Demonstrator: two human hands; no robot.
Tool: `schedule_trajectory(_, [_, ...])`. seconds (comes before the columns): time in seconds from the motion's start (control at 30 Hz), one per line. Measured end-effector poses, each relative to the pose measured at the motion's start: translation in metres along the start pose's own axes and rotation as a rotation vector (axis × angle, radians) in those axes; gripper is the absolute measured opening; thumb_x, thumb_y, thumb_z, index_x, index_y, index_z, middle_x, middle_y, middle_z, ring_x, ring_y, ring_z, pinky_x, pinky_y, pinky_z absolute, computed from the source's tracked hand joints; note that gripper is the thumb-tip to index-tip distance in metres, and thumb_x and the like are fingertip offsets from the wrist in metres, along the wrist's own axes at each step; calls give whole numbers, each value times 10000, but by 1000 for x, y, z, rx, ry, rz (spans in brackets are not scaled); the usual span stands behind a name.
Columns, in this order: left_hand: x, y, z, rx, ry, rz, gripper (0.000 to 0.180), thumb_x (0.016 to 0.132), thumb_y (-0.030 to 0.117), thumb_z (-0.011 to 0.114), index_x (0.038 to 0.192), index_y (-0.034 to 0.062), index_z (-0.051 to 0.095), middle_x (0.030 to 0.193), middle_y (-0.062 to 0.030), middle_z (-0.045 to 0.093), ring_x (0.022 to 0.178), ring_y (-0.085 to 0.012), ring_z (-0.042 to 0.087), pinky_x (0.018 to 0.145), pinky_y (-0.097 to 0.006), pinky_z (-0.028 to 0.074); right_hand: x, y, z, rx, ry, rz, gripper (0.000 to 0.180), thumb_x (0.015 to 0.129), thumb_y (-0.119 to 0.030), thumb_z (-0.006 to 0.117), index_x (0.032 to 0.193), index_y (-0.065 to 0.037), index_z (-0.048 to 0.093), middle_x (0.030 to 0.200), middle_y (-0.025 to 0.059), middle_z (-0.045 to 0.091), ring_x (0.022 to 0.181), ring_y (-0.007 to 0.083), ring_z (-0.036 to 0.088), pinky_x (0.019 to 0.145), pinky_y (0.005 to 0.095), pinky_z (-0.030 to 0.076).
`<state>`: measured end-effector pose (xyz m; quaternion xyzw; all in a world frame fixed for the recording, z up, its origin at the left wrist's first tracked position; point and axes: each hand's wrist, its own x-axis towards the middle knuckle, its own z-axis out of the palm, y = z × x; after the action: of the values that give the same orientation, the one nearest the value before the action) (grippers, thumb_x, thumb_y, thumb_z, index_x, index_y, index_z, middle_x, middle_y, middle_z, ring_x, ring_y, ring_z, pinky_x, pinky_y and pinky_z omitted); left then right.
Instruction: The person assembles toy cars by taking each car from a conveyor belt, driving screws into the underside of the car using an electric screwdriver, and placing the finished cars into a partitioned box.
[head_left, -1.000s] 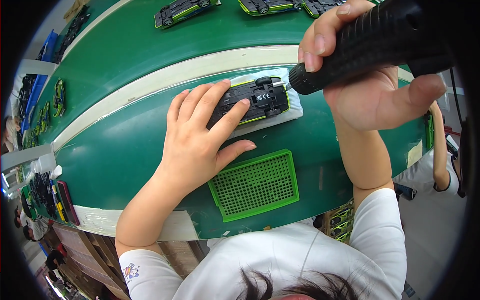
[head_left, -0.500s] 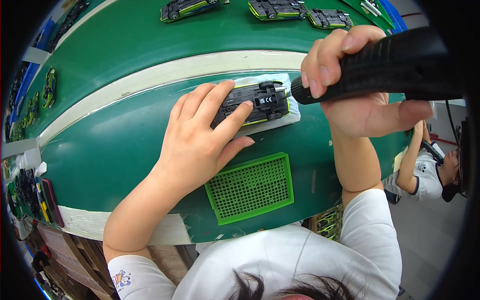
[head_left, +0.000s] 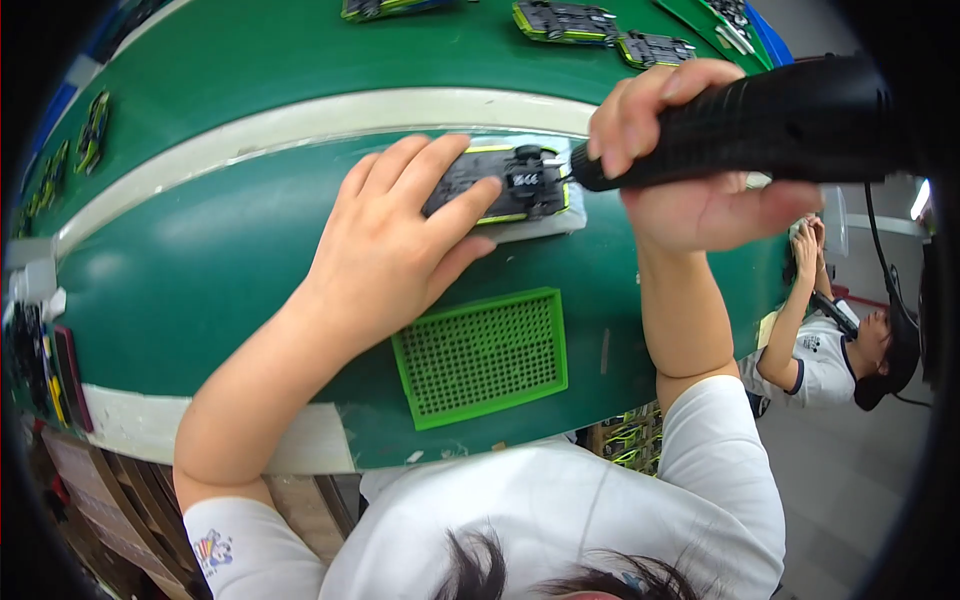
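left hand [head_left: 383, 238]: is resting half-open on upturned toy car [head_left: 526, 180]
right hand [head_left: 690, 215]: is holding power tool [head_left: 780, 122], fingers bent

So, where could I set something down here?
Widest bare patch: the green table between the pale curved strip and the left forearm. A narrower, mostly bare one lies between the green tray and the right forearm. It's crowded where the left hand rests on the upturned toy car and the right hand holds a black tool at its end.
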<state>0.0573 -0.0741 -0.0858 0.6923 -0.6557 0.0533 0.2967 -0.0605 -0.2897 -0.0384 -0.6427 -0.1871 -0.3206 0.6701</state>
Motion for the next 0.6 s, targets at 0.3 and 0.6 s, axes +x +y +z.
schedule_trajectory(0.3, [4, -7, 13, -57, 99, 42, 377, 822, 217, 740, 1188, 179, 656, 1314, -118, 545, 1217, -329, 516, 1001, -451, 417, 5, -29, -13, -29, -76, -60, 1132, 693, -978, 331, 1215, -2, 567, 960, 167, 612, 761, 247, 596, 689, 400, 486])
schedule_trajectory(0.6, [-4, -12, 18, -62, 140, 32, 342, 818, 196, 735, 1156, 191, 685, 1261, -112, 573, 1196, -302, 529, 1010, -436, 409, -43, -43, 100, 37, -41, 92, 906, 764, -813, 573, 1211, -29, 499, 892, 85, 561, 676, 186, 544, 638, 337, 451])
